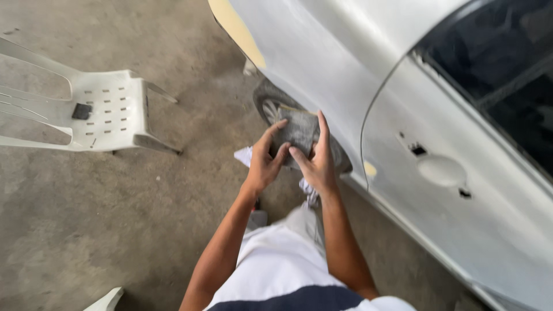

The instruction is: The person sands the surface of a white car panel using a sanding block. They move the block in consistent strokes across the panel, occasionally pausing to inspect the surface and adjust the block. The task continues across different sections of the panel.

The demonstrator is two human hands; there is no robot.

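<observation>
A grey, worn sheet of sandpaper is held up in front of me with both hands. My left hand grips its left edge, fingers curled over the top corner. My right hand holds the right side, index finger stretched up along the edge. Just behind the sheet is a white, sanded car body with its rear wheel partly hidden by the sheet. The car door has its handle removed, leaving a round recess.
A white plastic chair stands on the concrete floor at left, with a small dark block on its seat. A white cloth hangs below my hands. Another white plastic corner shows at the bottom edge.
</observation>
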